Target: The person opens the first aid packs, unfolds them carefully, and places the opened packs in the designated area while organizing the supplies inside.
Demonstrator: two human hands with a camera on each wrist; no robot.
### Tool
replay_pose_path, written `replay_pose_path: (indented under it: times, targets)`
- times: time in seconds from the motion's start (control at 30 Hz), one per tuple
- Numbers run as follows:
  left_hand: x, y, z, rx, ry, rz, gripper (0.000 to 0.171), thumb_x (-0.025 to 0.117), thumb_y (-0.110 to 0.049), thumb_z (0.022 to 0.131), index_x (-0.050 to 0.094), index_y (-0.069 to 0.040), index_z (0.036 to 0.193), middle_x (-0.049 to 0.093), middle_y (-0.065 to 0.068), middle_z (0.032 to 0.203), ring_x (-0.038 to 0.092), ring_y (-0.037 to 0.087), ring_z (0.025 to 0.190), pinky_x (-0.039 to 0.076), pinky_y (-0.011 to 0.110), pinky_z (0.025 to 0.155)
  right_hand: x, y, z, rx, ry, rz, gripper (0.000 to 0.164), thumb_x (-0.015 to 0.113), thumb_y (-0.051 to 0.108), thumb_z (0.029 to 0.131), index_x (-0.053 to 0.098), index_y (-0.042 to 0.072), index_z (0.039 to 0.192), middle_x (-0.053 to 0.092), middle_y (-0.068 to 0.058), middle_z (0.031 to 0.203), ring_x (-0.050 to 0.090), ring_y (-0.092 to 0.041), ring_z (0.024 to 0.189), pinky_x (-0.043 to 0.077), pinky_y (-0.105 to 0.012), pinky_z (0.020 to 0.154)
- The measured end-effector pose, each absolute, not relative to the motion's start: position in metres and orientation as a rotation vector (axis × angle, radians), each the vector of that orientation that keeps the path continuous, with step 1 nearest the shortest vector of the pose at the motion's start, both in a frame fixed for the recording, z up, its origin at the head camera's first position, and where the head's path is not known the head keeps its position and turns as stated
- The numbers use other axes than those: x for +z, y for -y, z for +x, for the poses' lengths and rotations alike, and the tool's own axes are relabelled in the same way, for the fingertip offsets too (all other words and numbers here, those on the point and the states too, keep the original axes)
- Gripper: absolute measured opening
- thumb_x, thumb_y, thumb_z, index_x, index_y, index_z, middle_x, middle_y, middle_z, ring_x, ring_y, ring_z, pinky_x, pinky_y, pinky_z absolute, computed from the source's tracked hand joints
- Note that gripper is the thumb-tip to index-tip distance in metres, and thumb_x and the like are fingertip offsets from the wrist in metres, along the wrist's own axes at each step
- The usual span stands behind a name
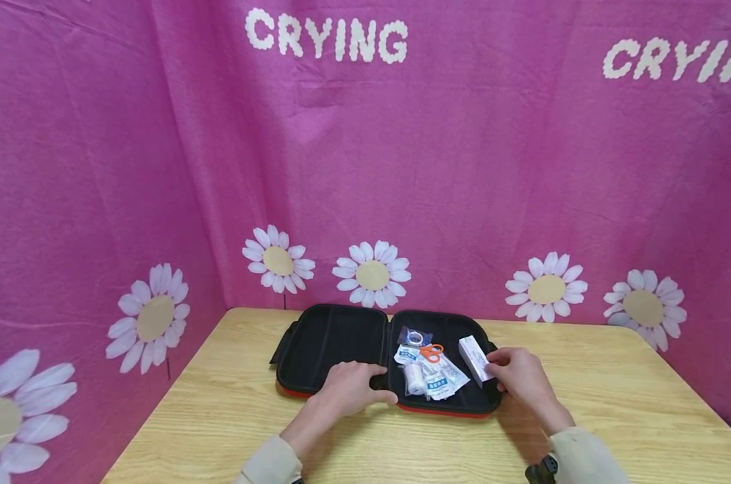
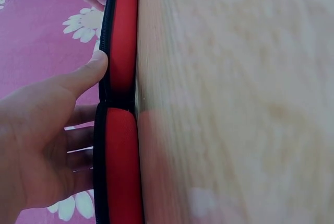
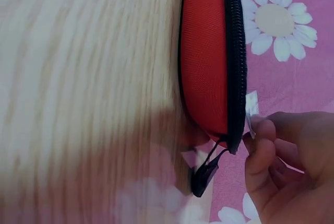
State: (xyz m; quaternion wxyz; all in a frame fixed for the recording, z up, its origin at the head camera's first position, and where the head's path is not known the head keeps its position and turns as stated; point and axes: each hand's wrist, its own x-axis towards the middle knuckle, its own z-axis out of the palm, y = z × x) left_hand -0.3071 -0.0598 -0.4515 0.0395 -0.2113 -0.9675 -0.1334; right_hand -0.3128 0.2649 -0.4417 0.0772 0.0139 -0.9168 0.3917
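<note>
A black-lined case [image 1: 348,343] with a red outer shell lies unfolded on the table. At its front edge, near the hinge, my left hand [image 1: 354,388] rests with thumb and fingers spread. The left wrist view has that thumb against one half's zipped rim and the fingers by the other half. My right hand [image 1: 522,378] pinches the near end of a slim white box [image 1: 473,357] at the right side of the case. Left of the box, in the same half, are orange-handled scissors [image 1: 433,352], white-and-blue packets [image 1: 442,384], a white wrapped roll [image 1: 413,379] and a bagged tape roll [image 1: 415,337].
The wooden table [image 1: 589,390] runs back to a pink curtain [image 1: 462,168] with daisies and white lettering. A black zipper pull [image 3: 204,177] dangles from the case's corner by the right hand. A black flap [image 1: 282,344] sticks out at the case's left side.
</note>
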Motion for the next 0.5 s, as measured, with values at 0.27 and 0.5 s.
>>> replay_pose_path:
  times: [0.27,0.5]
  targets:
    - [-0.453,0.060,-0.308,-0.386,2.959,-0.640,0.066,0.069,-0.070,0.077,0.070,-0.026,0.126,0.073,-0.003,0.120,0.067,0.019,0.102,0.049,0.033,0.071,-0.444,-0.261,-0.318,0.939,2.732,0.214,0.014,0.072,0.009,0.084,0.075,0.001,0.094,0.073,-0.009,0.085,0.059,-0.017,0.075,0.047,-0.031,0.066]
    - [-0.454,0.060,-0.309,-0.383,2.960,-0.639,0.067,0.068,-0.071,0.077,0.070,-0.026,0.126,0.072,-0.003,0.121,0.067,0.019,0.103,0.050,0.033,0.072,-0.446,-0.253,-0.319,0.833,2.834,0.169,0.012,0.072,0.015,0.084,0.075,0.010,0.095,0.073,-0.004,0.085,0.060,-0.016,0.076,0.043,-0.032,0.063]
